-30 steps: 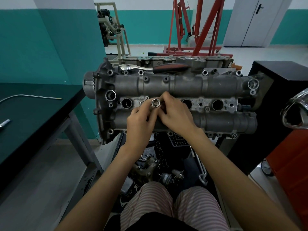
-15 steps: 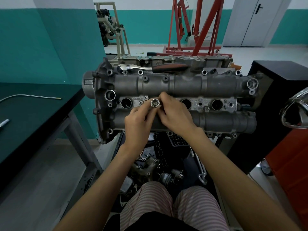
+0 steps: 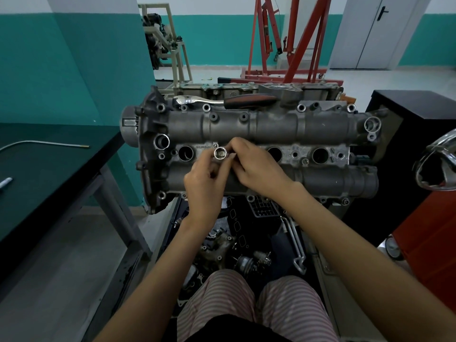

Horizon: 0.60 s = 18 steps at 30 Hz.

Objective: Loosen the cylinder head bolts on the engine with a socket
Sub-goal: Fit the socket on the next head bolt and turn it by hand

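Observation:
A grey engine cylinder head (image 3: 271, 127) lies across the middle of the view, with round plug holes along its centre row. A shiny socket (image 3: 220, 153) is held over that row, its open end facing me. My left hand (image 3: 204, 188) pinches the socket from below. My right hand (image 3: 256, 166) pinches it from the right side with its fingertips. A ratchet (image 3: 222, 99) with a chrome head and dark red-and-black handle lies on the far edge of the engine, touched by neither hand.
A dark green table (image 3: 49, 169) stands at the left with a thin metal rod (image 3: 44, 143) and a marker (image 3: 5, 181) on it. A black cabinet (image 3: 407, 107) and red cart (image 3: 431, 230) are at the right. Loose engine parts (image 3: 246, 243) lie below the engine.
Both hands with the socket have shifted slightly left over the centre row; the grip looks the same. The ratchet has not moved.

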{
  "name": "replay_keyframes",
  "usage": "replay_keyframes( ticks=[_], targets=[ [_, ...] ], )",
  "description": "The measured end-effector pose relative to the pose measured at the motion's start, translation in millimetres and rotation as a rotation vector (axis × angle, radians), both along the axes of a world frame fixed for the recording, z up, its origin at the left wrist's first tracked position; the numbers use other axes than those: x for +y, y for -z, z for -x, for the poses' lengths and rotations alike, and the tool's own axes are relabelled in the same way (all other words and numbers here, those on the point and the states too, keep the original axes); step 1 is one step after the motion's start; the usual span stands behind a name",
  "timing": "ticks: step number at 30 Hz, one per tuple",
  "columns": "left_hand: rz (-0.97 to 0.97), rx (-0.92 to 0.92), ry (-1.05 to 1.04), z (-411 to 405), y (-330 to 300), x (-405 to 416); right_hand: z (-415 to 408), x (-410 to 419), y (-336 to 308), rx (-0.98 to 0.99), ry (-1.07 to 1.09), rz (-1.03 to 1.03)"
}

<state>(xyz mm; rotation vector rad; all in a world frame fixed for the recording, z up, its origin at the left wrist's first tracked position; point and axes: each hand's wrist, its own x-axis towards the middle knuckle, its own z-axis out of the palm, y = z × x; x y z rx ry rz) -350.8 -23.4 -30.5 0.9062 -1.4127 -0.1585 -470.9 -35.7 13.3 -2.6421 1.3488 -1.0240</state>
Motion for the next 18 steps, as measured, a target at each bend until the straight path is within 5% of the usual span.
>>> replay_keyframes(
  ticks=[6, 12, 18],
  targets=[
    [-0.012, -0.175, 0.021, -4.6, -0.8, 3.5, -1.0, 0.8, 5.1, -0.071, 0.042, -0.028],
    [-0.05, -0.028, 0.04, -0.8, -4.8, 2.2, -4.7, 1.5, 6.8, -0.159, 0.145, -0.059],
    [-0.018, -0.152, -0.006, -0.1, -6.1, 5.3, -2.8, 3.5, 9.3, -0.075, 0.129, 0.004]
  ],
)
